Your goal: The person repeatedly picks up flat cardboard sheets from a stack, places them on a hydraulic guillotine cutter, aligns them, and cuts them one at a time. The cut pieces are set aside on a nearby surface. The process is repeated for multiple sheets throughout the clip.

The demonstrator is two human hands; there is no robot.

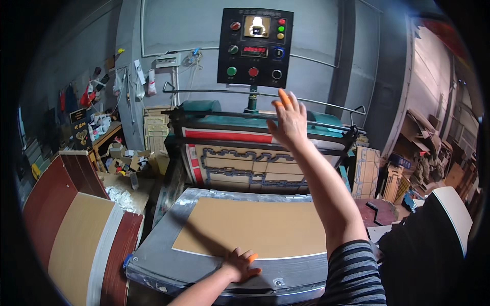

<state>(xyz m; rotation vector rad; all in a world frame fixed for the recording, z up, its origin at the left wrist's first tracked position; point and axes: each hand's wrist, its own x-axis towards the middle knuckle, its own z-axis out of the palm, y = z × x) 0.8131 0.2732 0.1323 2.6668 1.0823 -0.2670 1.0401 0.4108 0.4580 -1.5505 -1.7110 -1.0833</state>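
A tan sheet of board [255, 224] with a pale edge lies flat on the grey metal bed [153, 255] of a press. My left hand [240, 266] rests at the sheet's front edge, fingers spread, with orange covers on some fingertips. Raised over the far side of the bed, my right hand [290, 121] holds nothing and has its fingers apart; it too wears orange finger covers. Just beyond it stands a black control panel [255, 47] with buttons, knobs and a lit display. Behind the sheet, the upright platen carries a cutting die [250, 166] with winding dark outlines.
A metal bar [219, 92] runs across the press below the panel. At the left stands a stack of tan and dark red boards [76, 239]. Another pale sheet [454, 214] is at the right, above something black. Die boards [366, 171] lean behind the press.
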